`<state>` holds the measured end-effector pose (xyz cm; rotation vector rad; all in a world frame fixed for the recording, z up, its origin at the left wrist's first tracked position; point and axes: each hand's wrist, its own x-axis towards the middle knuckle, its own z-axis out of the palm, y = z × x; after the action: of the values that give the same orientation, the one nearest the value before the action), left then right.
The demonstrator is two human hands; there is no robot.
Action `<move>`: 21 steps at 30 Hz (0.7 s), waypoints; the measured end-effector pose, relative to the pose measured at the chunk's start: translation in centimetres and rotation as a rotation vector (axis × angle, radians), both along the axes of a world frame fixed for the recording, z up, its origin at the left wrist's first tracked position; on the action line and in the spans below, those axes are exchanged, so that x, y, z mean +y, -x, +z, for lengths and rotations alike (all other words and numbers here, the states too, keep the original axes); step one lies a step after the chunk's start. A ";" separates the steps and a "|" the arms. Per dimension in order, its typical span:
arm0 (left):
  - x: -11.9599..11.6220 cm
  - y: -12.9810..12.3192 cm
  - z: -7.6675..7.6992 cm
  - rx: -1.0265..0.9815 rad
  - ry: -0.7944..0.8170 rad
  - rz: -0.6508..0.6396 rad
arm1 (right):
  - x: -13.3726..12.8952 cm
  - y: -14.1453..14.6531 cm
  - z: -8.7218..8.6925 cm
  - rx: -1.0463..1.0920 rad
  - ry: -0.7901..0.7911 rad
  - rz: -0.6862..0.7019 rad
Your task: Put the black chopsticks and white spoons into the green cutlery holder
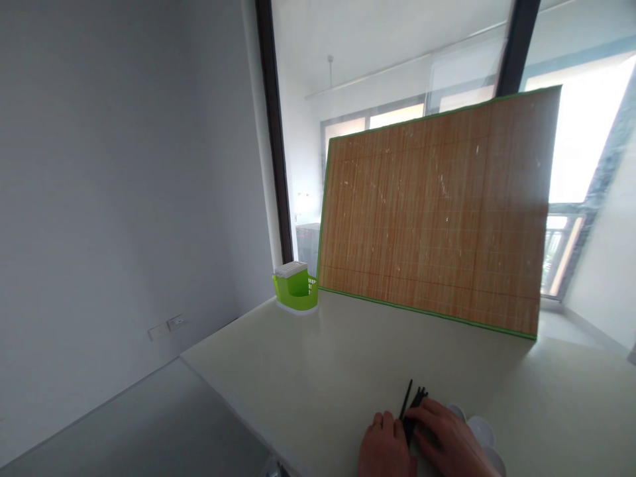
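Low in the head view, a bundle of thin black sticks that look like chopsticks (420, 395) lies between my two hands at the table's near side. My right hand (447, 434) is closed on the bundle, thumb and fingers pressed along it. One black chopstick (406, 397) slants apart from the others, by the fingertips of my left hand (385, 445). The left fingers are curled together against the sticks' lower part, which they partly hide. Several small white round dishes (481, 430) sit beside my right hand, partly covered by it.
The white table (348, 351) has its left edge running diagonally toward me. A bright green basket (297, 291) with a white-topped stack inside stands at the far left corner. A large bamboo mat panel (432, 218) with green edging leans upright along the back against the glass.
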<state>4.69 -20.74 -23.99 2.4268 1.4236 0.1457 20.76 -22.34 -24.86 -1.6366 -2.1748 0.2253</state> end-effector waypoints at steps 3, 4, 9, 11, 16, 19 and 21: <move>0.1 1.0 -0.3 -0.038 0.003 -0.072 | 0.1 0.0 0.0 -0.012 0.016 0.020; 0.1 1.3 -0.4 -0.043 0.003 -0.090 | 0.2 0.1 0.0 -0.021 0.023 0.028; 1.9 3.6 0.4 -0.132 -0.054 -0.231 | 0.3 0.2 0.0 -0.024 0.039 0.025; 4.9 5.0 1.8 -0.170 -0.175 -0.230 | 0.2 0.3 0.1 -0.009 0.031 0.016; 17.7 9.7 6.4 -0.013 -0.538 0.122 | 0.4 0.5 -0.3 0.025 0.032 -0.002; 24.0 12.3 8.7 0.119 -0.618 0.348 | 0.9 0.5 -0.9 0.005 0.040 -0.011; 26.2 13.7 9.5 0.151 -0.604 0.418 | 1.3 0.6 -1.3 -0.018 0.046 -0.018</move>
<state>-8.99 5.45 -14.46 2.5745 2.2052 0.5728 20.21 -21.04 -26.13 -1.6892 -2.1822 0.2586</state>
